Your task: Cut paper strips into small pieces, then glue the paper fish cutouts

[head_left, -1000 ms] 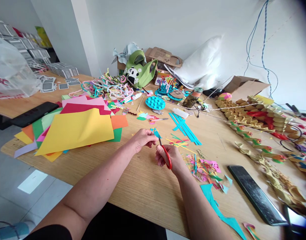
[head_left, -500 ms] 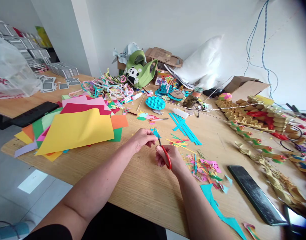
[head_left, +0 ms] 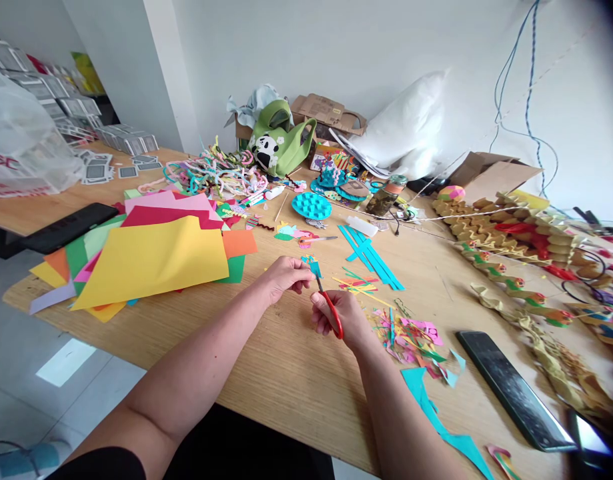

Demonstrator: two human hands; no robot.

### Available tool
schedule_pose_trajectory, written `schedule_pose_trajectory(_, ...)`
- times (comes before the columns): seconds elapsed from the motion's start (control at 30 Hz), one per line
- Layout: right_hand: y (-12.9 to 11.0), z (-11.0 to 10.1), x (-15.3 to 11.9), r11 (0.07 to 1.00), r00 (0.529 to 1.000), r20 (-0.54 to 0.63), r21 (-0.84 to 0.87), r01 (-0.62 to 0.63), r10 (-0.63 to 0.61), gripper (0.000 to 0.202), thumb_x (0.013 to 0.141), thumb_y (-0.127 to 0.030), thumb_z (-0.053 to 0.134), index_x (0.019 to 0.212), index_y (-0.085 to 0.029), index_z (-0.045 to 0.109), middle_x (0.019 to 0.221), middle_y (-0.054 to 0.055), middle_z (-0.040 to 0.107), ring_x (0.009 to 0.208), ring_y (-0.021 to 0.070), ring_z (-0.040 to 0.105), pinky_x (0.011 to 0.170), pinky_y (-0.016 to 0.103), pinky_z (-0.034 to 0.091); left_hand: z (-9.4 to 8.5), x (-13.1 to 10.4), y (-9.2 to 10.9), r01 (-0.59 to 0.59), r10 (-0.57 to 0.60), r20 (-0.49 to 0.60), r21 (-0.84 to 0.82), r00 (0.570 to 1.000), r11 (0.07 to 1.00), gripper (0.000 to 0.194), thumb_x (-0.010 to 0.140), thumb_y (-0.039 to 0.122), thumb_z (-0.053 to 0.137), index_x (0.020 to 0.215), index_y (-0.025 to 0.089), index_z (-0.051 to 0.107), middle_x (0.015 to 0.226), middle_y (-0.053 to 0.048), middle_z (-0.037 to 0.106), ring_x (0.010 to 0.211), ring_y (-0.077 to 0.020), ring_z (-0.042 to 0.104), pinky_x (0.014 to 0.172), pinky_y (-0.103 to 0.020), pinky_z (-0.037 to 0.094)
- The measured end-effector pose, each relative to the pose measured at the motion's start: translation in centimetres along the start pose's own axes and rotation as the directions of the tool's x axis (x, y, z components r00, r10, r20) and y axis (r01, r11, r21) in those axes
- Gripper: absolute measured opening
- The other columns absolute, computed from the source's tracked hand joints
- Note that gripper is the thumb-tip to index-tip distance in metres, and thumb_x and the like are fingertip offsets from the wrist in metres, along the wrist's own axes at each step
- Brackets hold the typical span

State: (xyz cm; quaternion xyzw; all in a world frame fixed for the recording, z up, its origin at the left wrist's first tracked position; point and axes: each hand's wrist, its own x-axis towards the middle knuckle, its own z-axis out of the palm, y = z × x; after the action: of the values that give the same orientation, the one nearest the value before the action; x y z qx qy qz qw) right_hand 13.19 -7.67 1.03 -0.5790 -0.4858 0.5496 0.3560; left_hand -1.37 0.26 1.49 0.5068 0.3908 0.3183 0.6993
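Red-handled scissors (head_left: 333,312) are gripped in my right hand (head_left: 350,319), the blades pointing up and away from me. At the blades is a small piece of blue paper (head_left: 315,268). My left hand (head_left: 288,275) is closed in a pinch at the left edge of that piece, fingertips just left of the blades. Tiny blue and yellow scraps (head_left: 307,258) lie on the table just beyond. Several blue paper strips (head_left: 369,257) lie to the right, with thin coloured strips (head_left: 357,283) nearer my right hand.
Coloured paper sheets (head_left: 159,257) are piled at left, beside a black phone-like object (head_left: 71,227). Paper scraps (head_left: 411,337), a blue offcut (head_left: 431,413) and a phone (head_left: 513,387) lie at right. Behind stand a blue scalloped disc (head_left: 311,206), a jar (head_left: 386,195) and a green bag (head_left: 281,143).
The blue paper and scissor blades have shifted very slightly at my fingertips. Both hands stay in nearly the same place, and the table looks unchanged.
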Motion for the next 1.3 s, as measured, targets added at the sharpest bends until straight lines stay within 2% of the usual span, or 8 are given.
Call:
schedule_pose_trajectory(0.67,-0.47,0.21,-0.13,0.999,0.999,-0.026,0.028,-0.024,0.024,0.055,0.058,-0.068,0.073,0.058,-0.016,0.055,0.049,0.003,0.061,0.037,0.0122,0.057,0.034,0.019,0.043,0.14,-0.23,0.15,-0.006,0.006,0.01,0.037,1.0,0.999,0.01,0.064,0.017,0.064,0.057,0.014,0.057,0.051,0.001,0.056,0.046,-0.0064,0.047,0.046,-0.02,0.036)
schedule_pose_trajectory(1.07,0.15,0.0,0.01,1.0,1.0,-0.008,0.012,0.009,-0.009,0.053,0.065,-0.065,0.072,0.059,-0.015,0.056,0.05,0.003,0.062,0.037,0.0116,0.057,0.034,0.018,0.043,0.05,-0.15,0.11,-0.007,0.007,0.015,0.04,1.0,0.999,0.01,0.063,0.018,0.063,0.057,0.013,0.058,0.051,0.001,0.055,0.045,-0.0061,0.046,0.046,-0.019,0.036)
schedule_pose_trajectory(1.3,-0.23,0.1,0.04,0.999,1.0,-0.021,0.048,-0.013,0.014,0.056,0.059,-0.068,0.073,0.057,-0.015,0.054,0.048,0.003,0.061,0.035,0.0117,0.056,0.033,0.018,0.042,0.05,-0.02,-0.04,0.015,-0.016,0.035,0.023,0.999,1.0,0.011,0.064,0.021,0.065,0.059,0.013,0.058,0.052,0.001,0.056,0.045,-0.0059,0.047,0.046,-0.019,0.036)
